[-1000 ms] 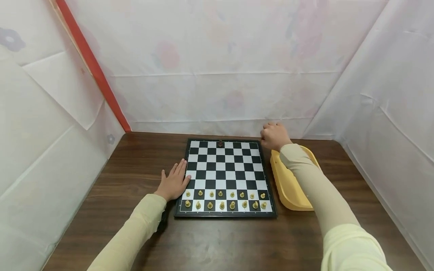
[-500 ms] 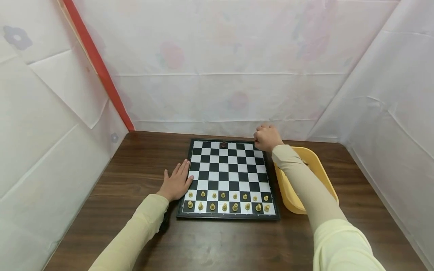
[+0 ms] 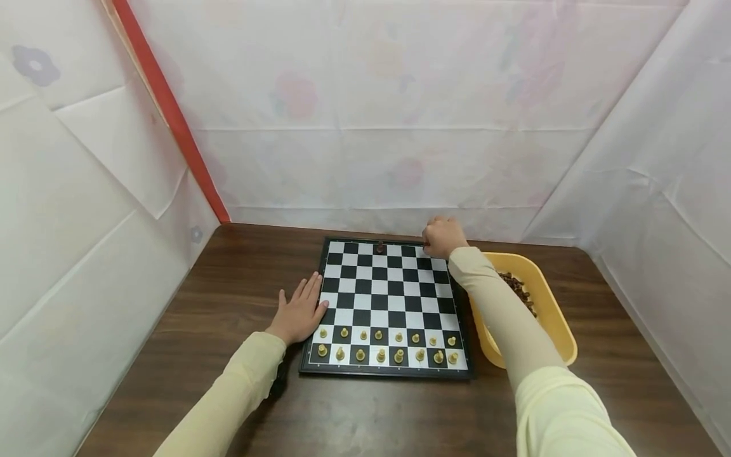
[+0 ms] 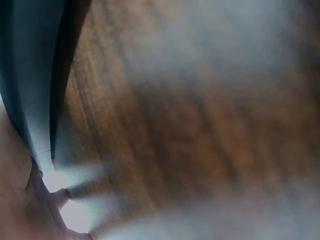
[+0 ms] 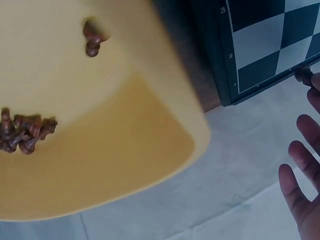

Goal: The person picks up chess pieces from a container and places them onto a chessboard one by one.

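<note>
A chessboard (image 3: 388, 308) lies flat on a dark wooden table (image 3: 228, 273), ringed by white sheeting. The right hand (image 3: 441, 237) is stretched to the board's far right corner. In the right wrist view a dark brown chess piece (image 5: 303, 75) stands at the very edge of that corner, pinched at the tip of the uppermost fingers (image 5: 315, 82), while the remaining fingers fan out loosely below it over the white sheeting. From the head view the hand appears curled over the corner and the piece itself is hidden beneath it.

A second dark piece (image 3: 380, 247) stands alone on the far row, well apart from the right hand, toward the middle of the board. Sixteen light-coloured pieces (image 3: 388, 346) fill the two nearest rows.

The left hand (image 3: 298, 311) lies flat, fingers straight and slightly spread, on the table at the board's left edge, with the fingertips touching the frame; it holds nothing. The left wrist view is blurred and shows only wood grain and a dark edge.

A yellow plastic bowl (image 3: 556, 317) sits on the table just beside the board's right edge, under the right forearm. It contains a cluster of dark brown pieces (image 5: 22, 132), with one more dark pawn (image 5: 92, 40) lying apart from the cluster.
</note>
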